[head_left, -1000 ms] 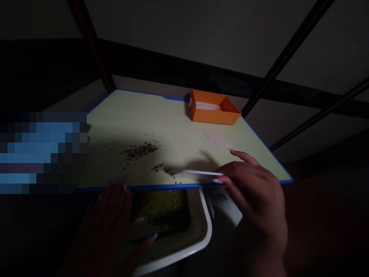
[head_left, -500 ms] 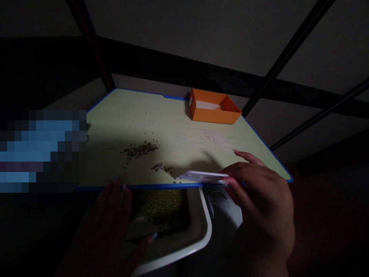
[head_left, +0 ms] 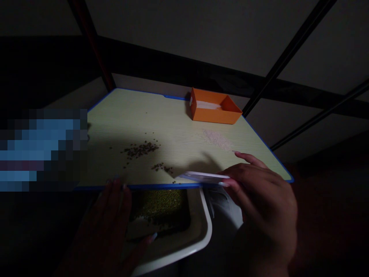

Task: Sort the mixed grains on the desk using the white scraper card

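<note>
My right hand (head_left: 259, 200) pinches a thin white card (head_left: 198, 176) between thumb and fingers, low over the table's near edge. Just left of the card lies a small cluster of dark beans (head_left: 161, 167). A larger pile of dark brown beans (head_left: 141, 149) is farther back. In deep shadow, my left hand (head_left: 108, 215) stretches its fingers to the blue table edge, thumb apart, above a white tub (head_left: 206, 227). Green beans (head_left: 164, 204) lie inside the tub. Some white grains (head_left: 217, 139) are spread beyond my right fingertips.
An orange open box (head_left: 216, 115) with white contents stands at the back right of the pale blue-edged table (head_left: 129, 111). Dark-framed panels rise behind it. A pixelated blue patch (head_left: 37, 150) covers the left side. Something pale grey (head_left: 226, 204) sits below the table, right of the tub.
Both hands and the card hold almost the same positions. The small cluster beside the card looks darker, with less green showing in it.
</note>
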Demonstrator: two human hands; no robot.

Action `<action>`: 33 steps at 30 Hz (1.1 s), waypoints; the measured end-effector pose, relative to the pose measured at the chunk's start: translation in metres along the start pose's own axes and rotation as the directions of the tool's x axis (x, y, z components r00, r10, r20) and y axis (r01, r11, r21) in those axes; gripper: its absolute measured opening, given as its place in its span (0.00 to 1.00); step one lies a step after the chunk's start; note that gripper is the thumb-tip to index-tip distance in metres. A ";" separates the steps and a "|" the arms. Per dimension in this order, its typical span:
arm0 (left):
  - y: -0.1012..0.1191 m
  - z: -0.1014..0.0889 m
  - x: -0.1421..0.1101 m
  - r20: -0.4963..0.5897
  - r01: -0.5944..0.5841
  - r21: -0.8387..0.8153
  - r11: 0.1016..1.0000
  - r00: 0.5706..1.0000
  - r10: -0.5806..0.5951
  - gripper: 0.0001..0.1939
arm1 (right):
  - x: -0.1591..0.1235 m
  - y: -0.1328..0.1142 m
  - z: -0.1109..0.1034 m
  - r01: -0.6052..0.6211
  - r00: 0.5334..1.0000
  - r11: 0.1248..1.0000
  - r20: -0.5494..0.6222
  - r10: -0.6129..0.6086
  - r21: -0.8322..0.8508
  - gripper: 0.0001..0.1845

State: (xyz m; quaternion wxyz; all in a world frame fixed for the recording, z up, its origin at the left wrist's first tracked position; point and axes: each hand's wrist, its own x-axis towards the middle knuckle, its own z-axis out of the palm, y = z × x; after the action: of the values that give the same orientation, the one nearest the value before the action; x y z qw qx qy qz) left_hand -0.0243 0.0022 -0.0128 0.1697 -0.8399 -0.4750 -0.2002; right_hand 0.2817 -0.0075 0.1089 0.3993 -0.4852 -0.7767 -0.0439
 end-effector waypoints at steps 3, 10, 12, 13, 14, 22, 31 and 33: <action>0.000 0.001 0.001 0.001 0.001 0.001 1.000 1.000 -0.001 0.45 | 0.002 -0.001 0.000 0.017 0.999 1.000 0.029 -0.017 0.000 0.06; 0.000 -0.001 -0.001 -0.007 -0.005 -0.011 1.000 1.000 0.005 0.45 | 0.000 -0.004 0.000 0.008 1.000 0.999 -0.006 -0.008 0.033 0.06; 0.000 0.000 -0.002 -0.005 -0.006 -0.010 1.000 1.000 0.006 0.45 | -0.001 -0.003 0.000 -0.012 1.000 1.000 -0.019 0.013 0.013 0.06; -0.001 0.000 -0.002 0.000 -0.004 -0.010 1.000 1.000 0.004 0.46 | -0.001 -0.003 0.000 -0.020 1.000 1.000 -0.017 0.020 0.003 0.07; -0.001 0.001 -0.002 0.003 0.000 -0.009 1.000 1.000 0.000 0.46 | -0.002 -0.004 0.000 -0.022 1.000 1.000 -0.019 0.022 -0.003 0.07; -0.003 0.003 -0.003 -0.009 -0.005 -0.021 1.000 1.000 0.005 0.46 | 0.001 -0.020 0.005 0.037 0.999 0.999 0.032 -0.038 0.023 0.05; -0.003 0.003 -0.005 -0.028 -0.014 -0.018 1.000 1.000 0.014 0.46 | 0.000 -0.041 0.011 0.154 0.987 0.982 0.058 -0.149 -0.109 0.10; -0.004 0.003 -0.004 -0.034 -0.023 -0.008 1.000 0.999 0.023 0.45 | 0.000 -0.039 0.011 0.156 0.987 0.978 0.064 -0.148 -0.139 0.11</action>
State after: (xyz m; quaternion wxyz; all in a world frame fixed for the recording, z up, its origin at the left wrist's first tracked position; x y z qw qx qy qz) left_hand -0.0290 0.0023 -0.0175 0.1765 -0.8426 -0.4614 -0.2144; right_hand 0.2450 -0.0232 0.1141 0.3379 -0.4529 -0.8167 -0.1169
